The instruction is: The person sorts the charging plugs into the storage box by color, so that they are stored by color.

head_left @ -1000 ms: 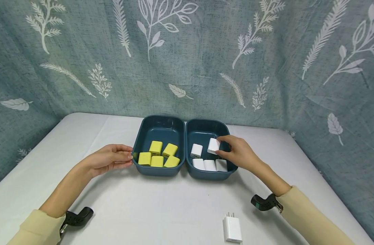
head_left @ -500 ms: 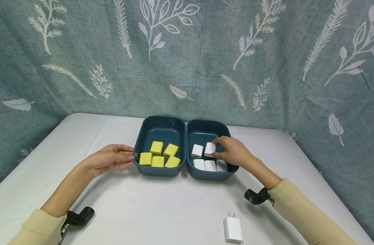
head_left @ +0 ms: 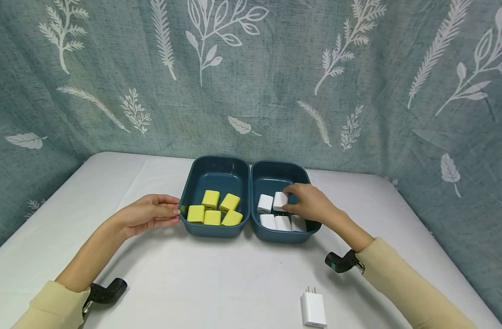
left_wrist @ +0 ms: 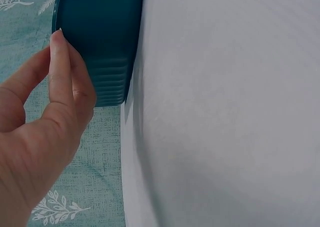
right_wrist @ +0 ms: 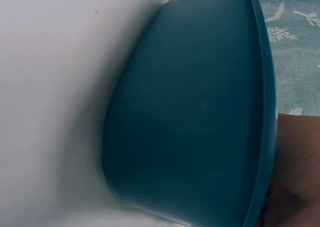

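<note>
Two dark blue bins stand side by side in the head view. Several yellow charger blocks (head_left: 211, 199) lie in the left bin (head_left: 214, 231), and several white charger blocks (head_left: 268, 221) in the right bin (head_left: 281, 236). My left hand (head_left: 152, 212) holds the left bin's outer edge, thumb tip at the rim, other fingers along the outside wall. Inside the right bin, my right hand (head_left: 310, 201) pinches a white charger (head_left: 280, 201) between thumb and fingers, beside another white one. In the right wrist view the bin's wall (right_wrist: 190, 107) hides most of that hand.
Near the front right of the white table (head_left: 218, 283), a white charger (head_left: 314, 310) lies with its prongs pointing away from me. A green leaf-print curtain (head_left: 267, 91) hangs behind the bins. Both wrists wear black cameras.
My right hand has moved left and slightly down with the white charger, bringing it next to another white one. My left hand stays at the left bin's edge.
</note>
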The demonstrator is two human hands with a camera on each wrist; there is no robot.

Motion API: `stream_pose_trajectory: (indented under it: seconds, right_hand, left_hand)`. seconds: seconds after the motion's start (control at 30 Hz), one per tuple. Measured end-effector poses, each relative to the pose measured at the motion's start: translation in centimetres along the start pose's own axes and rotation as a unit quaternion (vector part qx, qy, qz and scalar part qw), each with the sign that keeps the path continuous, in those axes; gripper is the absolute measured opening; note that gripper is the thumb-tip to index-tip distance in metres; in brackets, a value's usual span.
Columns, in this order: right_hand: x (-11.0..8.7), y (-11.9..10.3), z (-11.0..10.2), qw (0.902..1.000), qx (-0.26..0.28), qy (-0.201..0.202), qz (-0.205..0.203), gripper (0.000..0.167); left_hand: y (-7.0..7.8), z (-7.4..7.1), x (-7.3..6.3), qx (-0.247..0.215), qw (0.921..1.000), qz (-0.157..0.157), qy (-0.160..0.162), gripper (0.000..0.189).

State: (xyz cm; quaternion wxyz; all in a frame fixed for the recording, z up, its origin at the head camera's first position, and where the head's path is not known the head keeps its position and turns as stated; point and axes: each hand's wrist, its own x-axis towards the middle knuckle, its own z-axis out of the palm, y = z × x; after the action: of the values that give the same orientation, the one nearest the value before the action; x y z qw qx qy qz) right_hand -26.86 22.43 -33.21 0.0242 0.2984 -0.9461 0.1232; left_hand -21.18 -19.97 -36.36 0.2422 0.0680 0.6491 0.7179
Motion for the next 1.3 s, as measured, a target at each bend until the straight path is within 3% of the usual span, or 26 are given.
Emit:
stream_pose_trajectory:
  seconds: [0.27,0.83,1.3]
  right_hand:
    - [0.4,-0.1,0.0,0.9992,0.02,-0.034,-0.003,0.05]
    - [-1.6,-0.3,-1.0,0.9979,0.051,0.014,-0.038,0.047]
    - [-4.6,-1.7,-1.7,0.9956,0.016,0.044,-0.08,0.045]
  left_hand:
    - [0.0,0.1,-0.2,-0.002,1.0,-0.001,0.0,0.047]
    - [0.0,0.1,-0.2,0.005,1.0,-0.002,0.001,0.05]
    - [0.0,0.2,-0.1,0.006,1.0,-0.004,0.004,0.048]
